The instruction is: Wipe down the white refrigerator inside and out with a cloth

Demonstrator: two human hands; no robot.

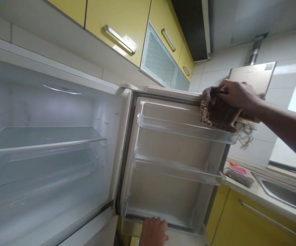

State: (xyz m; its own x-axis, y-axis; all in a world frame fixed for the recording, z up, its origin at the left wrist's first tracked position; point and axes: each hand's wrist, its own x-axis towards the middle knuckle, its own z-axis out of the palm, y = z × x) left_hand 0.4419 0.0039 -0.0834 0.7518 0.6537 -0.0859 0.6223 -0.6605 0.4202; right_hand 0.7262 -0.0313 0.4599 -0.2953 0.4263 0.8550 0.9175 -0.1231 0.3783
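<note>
From the head view, your right hand [236, 95] closes its grip on a brown patterned cloth [218, 112], pressing it on the top clear plastic shelf [183, 128] of the open white fridge door [172, 164]. Your left hand [153, 231] clasps the door's bottom edge.

Left hand [153, 231] cut off at bottom edge; cloth [218, 111] partly hidden under right hand [237, 95]; sink [286, 194] cropped at right.

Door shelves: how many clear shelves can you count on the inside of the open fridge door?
2: an upper door shelf under the cloth that the right hand holds, and a lower door shelf. A third by the left hand may be hidden.
</note>
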